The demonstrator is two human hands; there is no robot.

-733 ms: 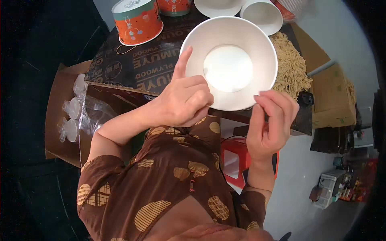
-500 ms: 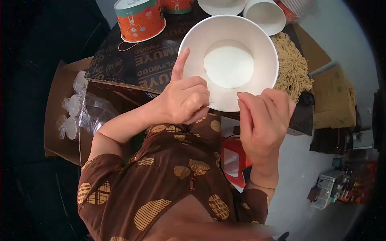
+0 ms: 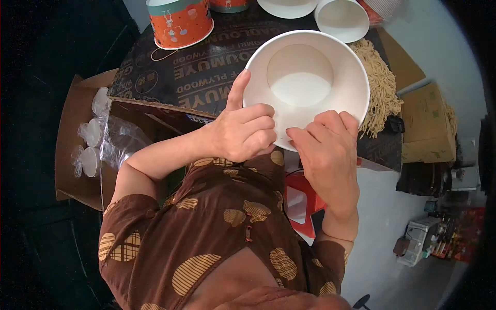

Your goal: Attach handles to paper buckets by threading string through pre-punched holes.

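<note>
Left hand (image 3: 245, 132): index finger straight, its tip at the rim of the white tub (image 3: 305, 85); my other fingers are curled, gripping the near-left edge. Thumb hidden. Right hand (image 3: 330, 157): fingers bent over the near-right rim; cannot tell whether they grip or only rest there.

Tub position: over the near edge of the black table (image 3: 201, 72), tilted, mouth toward me, nothing inside. Contact between its underside and the table not visible.

Relative to the table: an orange tub (image 3: 181, 26) stands on its far left part, a thin loop (image 3: 163, 54) just beside it. Far right part: a white container (image 3: 342, 20) on its side. Right side: a heap of beige strands (image 3: 380, 85). Just beyond the right edge, a cardboard box (image 3: 426, 124). Left of the table, a brown carton (image 3: 75, 150) with white round pieces (image 3: 92, 161) and clear plastic (image 3: 124, 142).
</note>
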